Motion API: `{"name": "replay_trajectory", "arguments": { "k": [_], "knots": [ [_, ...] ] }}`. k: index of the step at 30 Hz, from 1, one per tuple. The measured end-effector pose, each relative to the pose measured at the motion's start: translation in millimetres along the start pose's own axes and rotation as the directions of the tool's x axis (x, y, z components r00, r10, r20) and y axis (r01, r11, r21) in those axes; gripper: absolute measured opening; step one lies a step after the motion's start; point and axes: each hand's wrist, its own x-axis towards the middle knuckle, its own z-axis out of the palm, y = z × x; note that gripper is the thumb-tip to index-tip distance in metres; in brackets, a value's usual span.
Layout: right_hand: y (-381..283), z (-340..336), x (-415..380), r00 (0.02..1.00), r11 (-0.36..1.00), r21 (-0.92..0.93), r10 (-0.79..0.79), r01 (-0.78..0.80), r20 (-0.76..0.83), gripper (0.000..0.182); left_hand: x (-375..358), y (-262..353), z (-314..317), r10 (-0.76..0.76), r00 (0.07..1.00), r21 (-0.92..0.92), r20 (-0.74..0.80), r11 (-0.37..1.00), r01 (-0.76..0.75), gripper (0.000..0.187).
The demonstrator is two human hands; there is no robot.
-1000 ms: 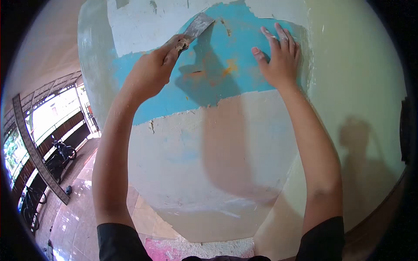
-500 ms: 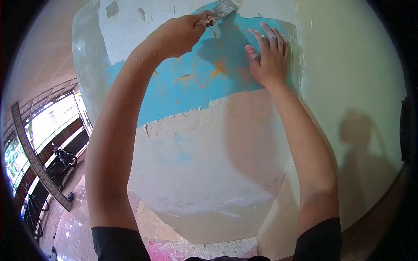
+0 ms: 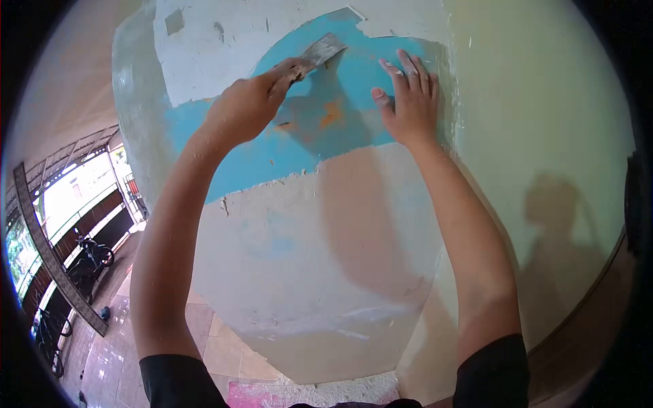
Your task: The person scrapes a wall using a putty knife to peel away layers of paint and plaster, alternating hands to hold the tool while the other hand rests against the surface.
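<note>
Left hand (image 3: 250,105) clamps scraper (image 3: 322,51) below white coating edge (image 3: 281,39), clear of splayed right hand (image 3: 413,107)

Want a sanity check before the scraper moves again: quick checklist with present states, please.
1. Scraper gripped: ok, the left hand is closed around its handle.
2. Right hand out of the blade's line: cannot tell; it sits apart, to the right of the scraper, but the stroke direction isn't settled.
3. Right hand spread on the surface: ok, fingers apart over the blue area; pressure can't be judged.
4. Blade edge touching the surface: cannot tell from this angle.
5. Work spot free of shadow: not ok, a shadow falls across the blue area.
6. Floor below free of debris: not ok, pale crumbs lie there.
</note>
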Motion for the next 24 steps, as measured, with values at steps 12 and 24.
{"name": "replay_trajectory", "arguments": {
  "k": [12,24],
  "knots": [
    [-2.4,-5.8,-6.3,0.997,0.999,-0.015,0.042,-0.041,0.071,0.056,-17.9,19.7,15.5,-0.033,0.995,0.084,-0.093,0.996,0.041,0.050],
    [0.9,-5.8,-6.9,0.999,1.000,0.004,0.024,-0.024,0.045,0.056,-57.6,-0.2,16.9,-0.202,0.977,0.142,-0.062,0.968,0.209,0.056]
  ]
}}
